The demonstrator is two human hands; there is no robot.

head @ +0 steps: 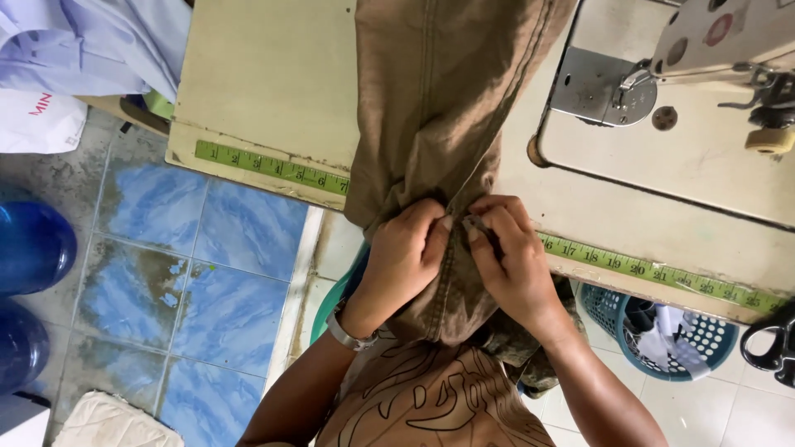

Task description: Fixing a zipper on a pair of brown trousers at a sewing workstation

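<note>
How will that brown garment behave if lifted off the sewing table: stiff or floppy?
Probably floppy: the brown garment drapes over the table edge and bunches where the left hand and right hand pinch it. Likely fairly heavy, since the cloth and seams look thick. Unlikely to slip; the weave looks matte.

Taking the brown garment (431, 108) as landmark: it runs down the middle of the table (265, 74) and over its near edge, splitting the top in two. To its left the tabletop lies bare up to the green tape (265, 164) along the edge, so a hand could pass freely there. To its right, a bare strip of table runs along the near edge, but beyond it the sewing machine (712, 50) blocks the way. At the garment's fold over the edge, the left hand (406, 257) and right hand (513, 261) crowd close together. Scissors (770, 343) hang off the edge far right, above a basket (662, 331).
</note>
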